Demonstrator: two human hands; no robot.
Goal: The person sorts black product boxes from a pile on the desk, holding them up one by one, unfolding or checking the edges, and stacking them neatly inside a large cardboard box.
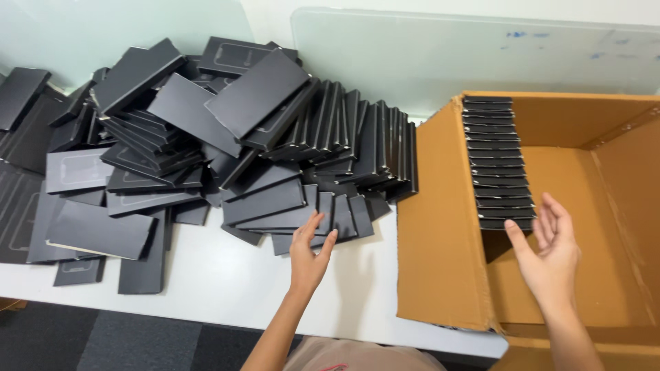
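We are reaching our left hand (309, 254), fingers spread, toward flat black boxes (302, 213) at twelve o'clock (light, stiff, probably slick; grip by edges); our right hand (550, 251) is hovering wide and empty inside the cardboard carton (440, 227).

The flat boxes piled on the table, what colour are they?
The flat boxes are black, seen in the head view.

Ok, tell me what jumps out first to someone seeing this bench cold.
A sprawling heap of flat black boxes covers the white table at left. At right an open cardboard carton holds a neat row of black boxes standing on edge along its left wall. The left hand reaches the heap's near edge; the right hand hovers open inside the carton.
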